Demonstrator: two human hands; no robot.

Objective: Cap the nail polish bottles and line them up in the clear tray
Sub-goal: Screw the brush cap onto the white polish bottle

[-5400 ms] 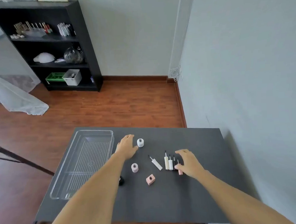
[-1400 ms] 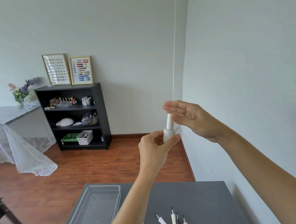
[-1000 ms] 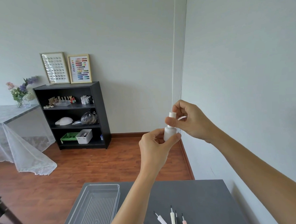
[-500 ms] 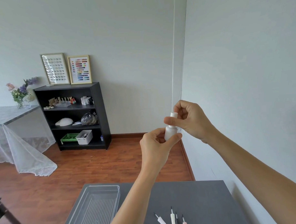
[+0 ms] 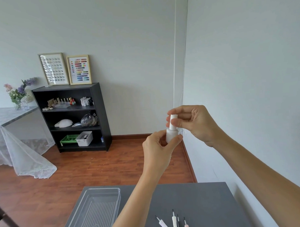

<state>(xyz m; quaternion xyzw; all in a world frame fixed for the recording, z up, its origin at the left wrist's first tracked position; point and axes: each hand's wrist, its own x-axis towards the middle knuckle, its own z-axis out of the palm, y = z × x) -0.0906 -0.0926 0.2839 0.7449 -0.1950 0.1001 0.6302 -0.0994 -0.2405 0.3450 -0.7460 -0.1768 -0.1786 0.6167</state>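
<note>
At the near edge, around six o'clock, four brush caps (image 5: 174, 223) lay on the dark table (image 5: 205, 204), bristles pointing away: a white one angled, then a cream, a black and a pink one close together. At about seven o'clock the clear tray (image 5: 104, 191) sat on the table's left part, with nothing visible inside its ribbed floor.

Above the table, toward the middle of the view, both forearms rose to a white nail polish bottle (image 5: 171, 135) held upright in the air. The left hand (image 5: 158, 150) closed around the bottle's round body from the seven o'clock side, thumb and fingers pressed on its lower half. The right hand (image 5: 195, 123) came in from three o'clock, its fingertips (image 5: 178, 124) pinched tight on the white cap (image 5: 173, 121) seated on the bottle's neck, directly above the left hand's hold.

Farther off, at ten o'clock, a black shelf unit (image 5: 98, 115) stood against the wall on the wooden floor (image 5: 96, 167).
</note>
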